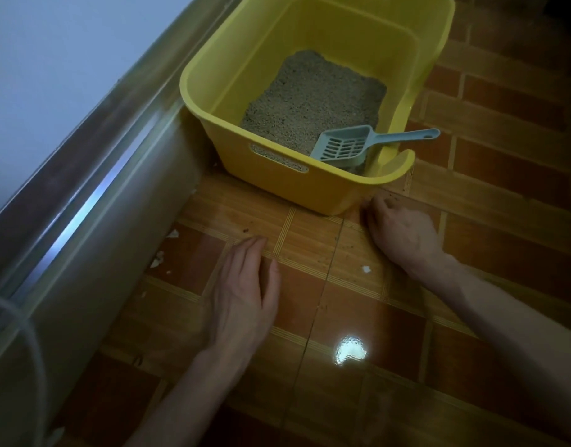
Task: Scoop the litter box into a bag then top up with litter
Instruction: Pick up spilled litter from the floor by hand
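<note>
Two bare hands low over the floor point(310, 317) before a yellow litter box point(271, 175).
The left hand point(242, 295) has straight, empty fingers; beyond them stands the box, scoop point(345, 146) lying on its litter point(313, 101); the right hand point(397, 230) has fingers curled at the box's corner, grip unclear.

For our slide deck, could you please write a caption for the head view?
Yellow litter box holding a grey scoop on litter; both hands, left and right, empty above the tiled floor.

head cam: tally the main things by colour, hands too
yellow: 1, litter box
blue-grey: 1, scoop
beige-grey: 1, litter bed
bare hands: 2, left hand, right hand
total: 5
</note>
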### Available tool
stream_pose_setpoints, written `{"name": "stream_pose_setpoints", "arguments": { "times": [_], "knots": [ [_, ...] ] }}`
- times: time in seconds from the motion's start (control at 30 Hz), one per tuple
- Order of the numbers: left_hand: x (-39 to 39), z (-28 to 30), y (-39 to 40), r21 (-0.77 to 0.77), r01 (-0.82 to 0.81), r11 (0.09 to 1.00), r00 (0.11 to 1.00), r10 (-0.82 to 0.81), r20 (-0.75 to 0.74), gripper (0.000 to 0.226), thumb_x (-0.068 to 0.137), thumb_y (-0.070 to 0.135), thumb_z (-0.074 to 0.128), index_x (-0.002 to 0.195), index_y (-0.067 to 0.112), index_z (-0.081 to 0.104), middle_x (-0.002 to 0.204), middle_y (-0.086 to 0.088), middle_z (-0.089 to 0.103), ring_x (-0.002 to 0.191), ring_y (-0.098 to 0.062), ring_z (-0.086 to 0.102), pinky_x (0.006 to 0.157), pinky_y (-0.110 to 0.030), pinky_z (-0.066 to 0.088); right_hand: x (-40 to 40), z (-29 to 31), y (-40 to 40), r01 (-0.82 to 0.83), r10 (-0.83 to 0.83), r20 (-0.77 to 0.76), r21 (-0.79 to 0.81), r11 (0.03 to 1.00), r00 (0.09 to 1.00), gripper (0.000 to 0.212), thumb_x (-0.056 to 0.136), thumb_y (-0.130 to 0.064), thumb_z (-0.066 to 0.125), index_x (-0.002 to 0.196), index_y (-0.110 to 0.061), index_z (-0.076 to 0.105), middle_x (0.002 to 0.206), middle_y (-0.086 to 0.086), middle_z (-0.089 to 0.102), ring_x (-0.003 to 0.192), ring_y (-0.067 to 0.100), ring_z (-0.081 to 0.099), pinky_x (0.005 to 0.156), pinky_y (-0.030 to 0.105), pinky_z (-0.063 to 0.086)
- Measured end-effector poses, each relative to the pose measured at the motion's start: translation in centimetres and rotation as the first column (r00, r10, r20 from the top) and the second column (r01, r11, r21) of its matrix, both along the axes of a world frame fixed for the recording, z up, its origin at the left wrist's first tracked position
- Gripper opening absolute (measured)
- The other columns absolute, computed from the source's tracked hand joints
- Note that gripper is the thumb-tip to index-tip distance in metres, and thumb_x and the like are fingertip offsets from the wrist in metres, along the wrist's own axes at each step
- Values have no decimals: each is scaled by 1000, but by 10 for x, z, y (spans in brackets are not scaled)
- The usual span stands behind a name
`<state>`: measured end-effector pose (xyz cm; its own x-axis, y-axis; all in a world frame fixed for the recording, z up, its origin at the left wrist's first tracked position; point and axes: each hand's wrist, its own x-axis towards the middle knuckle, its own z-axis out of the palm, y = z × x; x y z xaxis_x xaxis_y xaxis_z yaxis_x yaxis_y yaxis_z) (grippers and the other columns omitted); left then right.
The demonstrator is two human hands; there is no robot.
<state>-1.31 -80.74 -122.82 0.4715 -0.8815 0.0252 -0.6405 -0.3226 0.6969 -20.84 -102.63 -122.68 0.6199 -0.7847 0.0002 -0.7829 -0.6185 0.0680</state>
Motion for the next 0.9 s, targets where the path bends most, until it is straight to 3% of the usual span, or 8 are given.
{"name": "stream_pose_setpoints", "arguments": {
  "times": [0.07, 0.27, 0.4, 0.47, 0.57, 0.63, 0.73, 0.9],
  "knots": [
    [-2, 0, -1, -5, 6, 1000, 1000, -6, -10, 49, 105, 40, 35, 144, 14, 50, 145, 0, 55, 135, -8, 44, 111, -24, 32, 2, 0, 7, -28, 29, -24, 12, 1000, 999, 25, 105, -31, 43, 105, -10, 56, 80, 8, 63, 51, 32, 59, 42, 29, 33],
    [-9, 4, -10, -41, 21, 999, 998, -23, -53, 51, 105, 41, 33, 145, 15, 50, 143, 1, 55, 134, -9, 46, 111, -29, 39, 2, 9, 29, -93, 90, 32, 80, 992, 995, 39, 107, -45, 29, 104, -15, 54, 77, 1, 58, 53, 24, 59, 46, 38, 52],
    [-16, 6, -15, -37, 35, 999, 996, -38, -84, 51, 104, 42, 33, 146, 17, 49, 144, 4, 53, 133, -2, 42, 109, -26, 36, 3, 10, 50, -131, 133, -17, 79, 988, 991, 55, 101, -67, 25, 106, -22, 56, 86, -1, 62, 59, 19, 62, 46, 28, 45],
    [-19, 6, -16, -37, 43, 998, 995, -46, -87, 49, 105, 40, 35, 146, 18, 49, 144, 5, 53, 133, -2, 42, 109, -27, 37, 4, 5, 58, -192, 192, -31, 8, 981, 981, 43, 103, -58, 38, 105, -21, 60, 89, 1, 67, 59, 22, 63, 46, 25, 36],
    [-23, 7, -19, -39, 47, 998, 994, -51, -95, 48, 105, 40, 34, 145, 19, 50, 142, 6, 54, 132, -2, 43, 107, -25, 37, 6, 0, 63, -209, 209, -34, 15, 978, 977, 13, 100, -24, 54, 108, -15, 58, 97, 9, 68, 62, 31, 64, 54, 35, 49],
    [-27, 9, -21, -32, 28, 999, 991, -32, -132, 45, 106, 38, 36, 145, 20, 51, 141, 8, 55, 130, -2, 43, 106, -24, 36, 7, 0, 66, -183, 188, -88, 57, 981, 978, 21, 93, -11, 58, 113, -12, 56, 100, 12, 67, 67, 33, 66, 62, 40, 53],
    [-33, 10, -23, -35, -38, 999, 971, 29, -236, 40, 105, 35, 42, 142, 23, 53, 137, 12, 56, 127, 0, 47, 104, -24, 40, 14, 5, 70, -155, 165, -145, 81, 985, 976, 24, 93, -3, 55, 116, -8, 55, 98, 13, 67, 70, 31, 67, 68, 40, 53],
    [-38, 17, -24, -65, -216, 974, 876, 164, -454, 31, 107, 30, 44, 133, 29, 60, 127, 19, 60, 121, 7, 53, 102, -27, 46, 19, 10, 77, -65, 73, -47, 157, 985, 996, 6, 102, -9, 48, 107, -11, 51, 80, 5, 62, 54, 24, 54, 48, 30, 31]
  ]
}}
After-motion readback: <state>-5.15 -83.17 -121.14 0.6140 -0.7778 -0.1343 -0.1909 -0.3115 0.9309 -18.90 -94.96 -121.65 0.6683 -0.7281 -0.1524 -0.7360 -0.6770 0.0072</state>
